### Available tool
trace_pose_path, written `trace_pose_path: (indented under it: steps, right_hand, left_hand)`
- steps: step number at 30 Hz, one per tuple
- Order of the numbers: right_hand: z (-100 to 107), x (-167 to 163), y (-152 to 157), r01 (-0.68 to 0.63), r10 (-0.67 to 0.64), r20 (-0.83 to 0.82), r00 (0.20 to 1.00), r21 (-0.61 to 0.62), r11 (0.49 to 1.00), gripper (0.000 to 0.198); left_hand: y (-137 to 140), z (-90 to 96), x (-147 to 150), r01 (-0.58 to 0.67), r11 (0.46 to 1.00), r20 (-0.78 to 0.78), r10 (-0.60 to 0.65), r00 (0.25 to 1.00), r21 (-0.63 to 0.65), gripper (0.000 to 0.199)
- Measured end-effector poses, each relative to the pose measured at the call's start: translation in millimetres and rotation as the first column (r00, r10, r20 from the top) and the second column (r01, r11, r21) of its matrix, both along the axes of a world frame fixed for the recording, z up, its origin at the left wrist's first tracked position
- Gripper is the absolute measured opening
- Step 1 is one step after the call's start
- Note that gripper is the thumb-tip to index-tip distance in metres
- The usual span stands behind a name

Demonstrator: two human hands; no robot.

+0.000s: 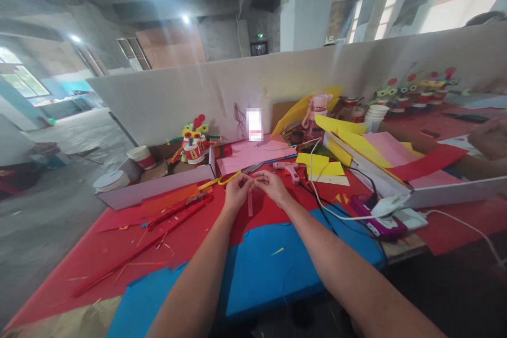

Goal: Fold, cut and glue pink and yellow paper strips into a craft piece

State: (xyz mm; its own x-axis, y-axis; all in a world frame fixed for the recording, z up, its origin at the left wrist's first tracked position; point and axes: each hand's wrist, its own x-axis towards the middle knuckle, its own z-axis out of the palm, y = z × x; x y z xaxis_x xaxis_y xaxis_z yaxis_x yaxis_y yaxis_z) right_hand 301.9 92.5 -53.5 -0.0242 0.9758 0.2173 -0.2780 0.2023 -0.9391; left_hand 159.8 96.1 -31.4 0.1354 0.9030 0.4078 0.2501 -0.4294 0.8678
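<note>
Over the red table covering, my left hand (236, 193) and my right hand (271, 187) meet fingertip to fingertip, both closed in a pinch. A narrow pale pink paper strip (250, 206) hangs down from between them. A tiny yellowish bit shows at the fingertips, too small to name. Just beyond the hands lie scissors (253, 167), partly hidden by my fingers. A yellow loop, perhaps their handle, curves beside my left hand. To the right of my right hand rests a pink glue gun (288, 170).
Blue sheets (273, 269) cover the near edge. At left, a box (158, 188) holds a paper-cup figure (195, 142) and cups. Yellow paper pieces (325, 165), cables and a purple power strip (378, 216) lie right, beside a box of coloured paper (380, 174). Another person's hand (491, 142) is far right.
</note>
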Motion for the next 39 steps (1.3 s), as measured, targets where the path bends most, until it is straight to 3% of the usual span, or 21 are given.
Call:
trace_pose_path:
  steps: [5,8,11,16,22,28,32,39]
  right_hand:
    - [0.2,1.0,-1.9,-0.007,-0.006,-0.121,0.993,-0.103,0.995,0.039]
    - [2.5,2.2,-3.5,0.043,-0.067,-0.182,0.981,-0.129,0.991,0.042]
    - [4.5,2.1,-4.6,0.073,-0.094,-0.165,0.982,-0.126,0.989,0.041]
    - [3.9,-0.6,-5.4,0.072,-0.087,-0.143,0.986,-0.108,0.992,0.040]
    - [0.5,-1.9,-7.1,-0.009,-0.027,-0.175,0.984,-0.200,0.980,0.043]
    - [-0.8,-0.9,-5.2,0.003,-0.038,-0.188,0.981,-0.180,0.984,0.042]
    - [-2.0,-2.2,-3.2,0.006,-0.040,-0.217,0.975,-0.155,0.988,0.047]
    - [-1.8,-5.1,-3.9,0.003,-0.031,-0.199,0.980,-0.141,0.990,0.049]
  left_hand:
    - [1.1,-1.8,1.4,0.033,0.999,0.115,-0.029,0.993,-0.033,0.024]
    - [0.7,-2.7,2.8,0.072,0.996,0.060,-0.068,0.996,-0.053,0.025]
    - [-0.2,-3.1,4.0,0.061,0.997,0.000,-0.061,0.998,-0.056,0.025]
    - [-1.7,-3.6,4.3,0.087,0.994,0.031,-0.085,0.996,-0.068,0.025]
    - [-0.8,-6.3,1.2,0.088,0.985,0.114,-0.072,0.991,-0.146,0.023]
    - [-1.5,-5.5,3.4,0.105,0.983,0.158,-0.081,0.984,-0.149,0.023]
    - [-2.5,-4.4,5.7,0.038,0.992,0.175,-0.016,0.984,-0.123,0.019]
    - [-1.1,-5.2,4.0,0.082,0.972,0.195,-0.039,0.980,-0.219,0.024]
